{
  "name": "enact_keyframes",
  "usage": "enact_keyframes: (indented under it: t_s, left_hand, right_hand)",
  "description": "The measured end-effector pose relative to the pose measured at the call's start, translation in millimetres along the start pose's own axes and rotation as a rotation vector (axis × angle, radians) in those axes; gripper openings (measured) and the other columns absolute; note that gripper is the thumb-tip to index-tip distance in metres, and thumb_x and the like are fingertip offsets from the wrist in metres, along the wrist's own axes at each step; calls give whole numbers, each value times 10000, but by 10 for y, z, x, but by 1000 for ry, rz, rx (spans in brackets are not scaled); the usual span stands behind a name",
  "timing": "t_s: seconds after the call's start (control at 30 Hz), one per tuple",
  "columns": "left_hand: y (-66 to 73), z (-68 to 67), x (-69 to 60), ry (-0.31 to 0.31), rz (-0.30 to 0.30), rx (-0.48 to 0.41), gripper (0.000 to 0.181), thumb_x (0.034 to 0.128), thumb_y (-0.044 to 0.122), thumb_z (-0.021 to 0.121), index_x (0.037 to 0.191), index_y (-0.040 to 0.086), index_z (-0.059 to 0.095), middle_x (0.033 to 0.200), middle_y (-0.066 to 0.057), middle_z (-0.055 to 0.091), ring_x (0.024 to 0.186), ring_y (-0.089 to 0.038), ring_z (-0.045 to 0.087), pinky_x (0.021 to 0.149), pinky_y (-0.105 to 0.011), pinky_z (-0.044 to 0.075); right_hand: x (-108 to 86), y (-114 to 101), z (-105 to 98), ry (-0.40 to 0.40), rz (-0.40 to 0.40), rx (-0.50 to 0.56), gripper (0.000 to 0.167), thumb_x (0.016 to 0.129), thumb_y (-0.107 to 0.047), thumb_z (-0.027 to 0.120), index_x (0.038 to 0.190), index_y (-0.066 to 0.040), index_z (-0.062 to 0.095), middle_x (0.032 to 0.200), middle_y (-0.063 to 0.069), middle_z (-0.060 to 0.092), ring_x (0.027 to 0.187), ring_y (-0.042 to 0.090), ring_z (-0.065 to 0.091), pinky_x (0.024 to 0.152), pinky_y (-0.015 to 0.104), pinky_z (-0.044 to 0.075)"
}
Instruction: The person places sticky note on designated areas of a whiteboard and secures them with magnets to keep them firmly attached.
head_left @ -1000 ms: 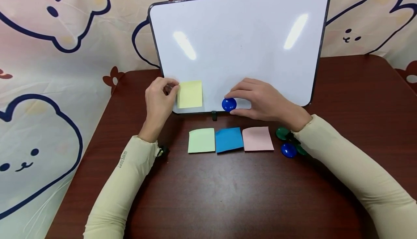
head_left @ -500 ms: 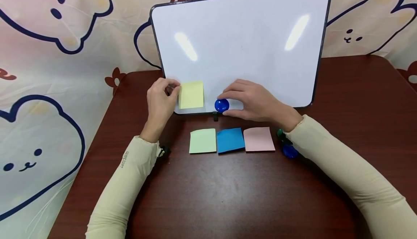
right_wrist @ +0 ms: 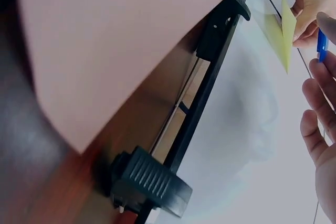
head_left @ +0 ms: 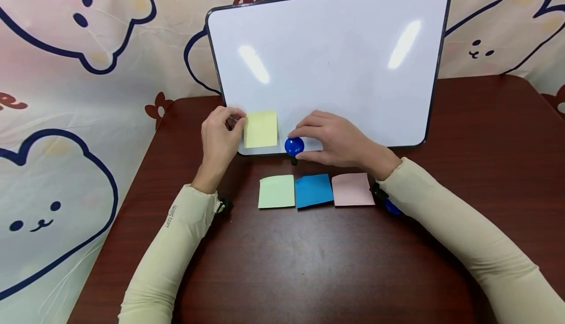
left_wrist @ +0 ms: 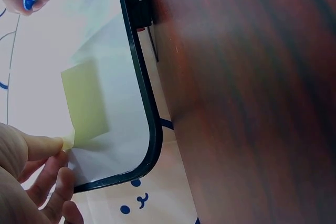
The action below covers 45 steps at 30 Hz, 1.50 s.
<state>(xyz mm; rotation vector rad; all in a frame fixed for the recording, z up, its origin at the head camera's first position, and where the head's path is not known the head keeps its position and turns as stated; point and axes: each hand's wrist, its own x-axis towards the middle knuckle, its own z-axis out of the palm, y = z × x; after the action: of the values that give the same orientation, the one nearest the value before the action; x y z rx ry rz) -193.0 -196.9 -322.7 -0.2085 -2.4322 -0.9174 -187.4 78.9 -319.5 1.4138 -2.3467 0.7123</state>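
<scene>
While the left hand [head_left: 220, 134] pinches the pale-yellow square paper note [head_left: 261, 130] by its left edge near the top, at the lower left corner of the black-framed rectangular whiteboard [head_left: 340, 69], the right hand [head_left: 337, 140] holds a glossy blue round disc [head_left: 294, 146] by its rim, in front of the whiteboard's lower edge and left of its middle. Each grip is narrow, closed on its own thing. From the right wrist view, the note seems to stand off the whiteboard on its pinched side, so smoothing it flat first would help. With the disc's face parallel to the whiteboard, it should meet the paper evenly; a tilted approach could drag the note askew. Whether the disc touches the whiteboard, I cannot tell.
</scene>
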Motion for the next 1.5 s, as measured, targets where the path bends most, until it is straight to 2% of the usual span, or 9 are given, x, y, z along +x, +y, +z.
enact_keyframes:
  t_s: [0.27,0.53,0.8,1.23,1.5]
  left_hand:
    - [-9,20,-15,8,6,-1,91,907,91,712,967,39,758,939,-132,691,799,-258,610,688,-308,442]
    - [0,23,-9,11,15,4,97,914,90,700,973,36,755,936,-138,692,793,-262,608,688,-310,441]
    - [-2,20,10,15,4,3,114,918,116,705,983,37,755,947,-137,701,798,-260,609,694,-314,443]
    - [21,26,4,3,-6,3,100,916,103,704,972,34,750,957,-139,694,810,-265,604,701,-318,441]
    - [26,21,-12,21,-8,-1,62,915,73,692,941,44,740,937,-138,685,812,-277,597,712,-328,430]
  right_hand:
    - [25,10,89,8,-5,-21,396,866,-350,770,1191,-131,714,1114,29,707,1078,179,602,916,339,532]
    - [44,16,132,70,-37,-96,377,861,-311,776,1174,-109,718,1084,39,703,1061,207,593,926,343,518]
    - [95,30,143,66,-41,-173,401,866,-324,771,1193,-103,704,1099,57,698,1086,235,590,957,372,508]
    - [127,47,186,68,-38,-192,412,873,-340,763,1204,-103,702,1121,62,701,1072,234,606,947,373,514]
    - [171,43,193,73,-12,-178,428,871,-345,765,1210,-91,700,1140,81,704,1092,251,606,964,400,511]
